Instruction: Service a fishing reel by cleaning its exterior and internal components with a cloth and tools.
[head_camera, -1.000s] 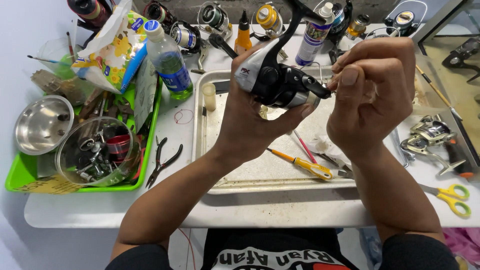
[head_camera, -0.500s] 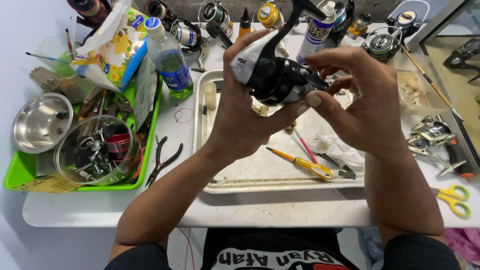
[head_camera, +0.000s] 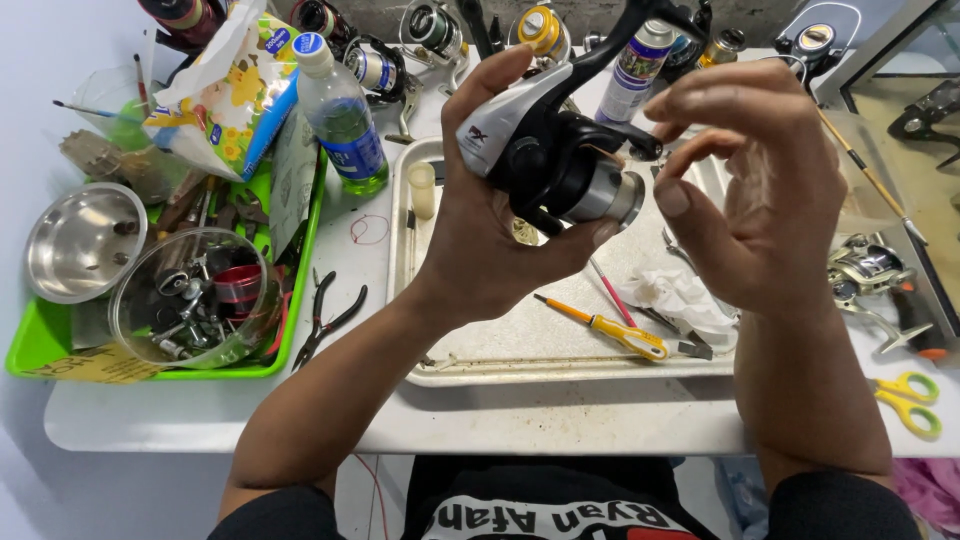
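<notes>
Fishing reel sits in left hand, held up over the metal tray, fingers wrapped round the body, thumb under the spool. Right hand just beside reel, not gripping it; fingers curled loose, tips near the handle side. Both forearms raised from table edge. Tray holds yellow screwdriver & crumpled tissue. Green tray at left holds steel bowl & clear bowl w/ small parts.
</notes>
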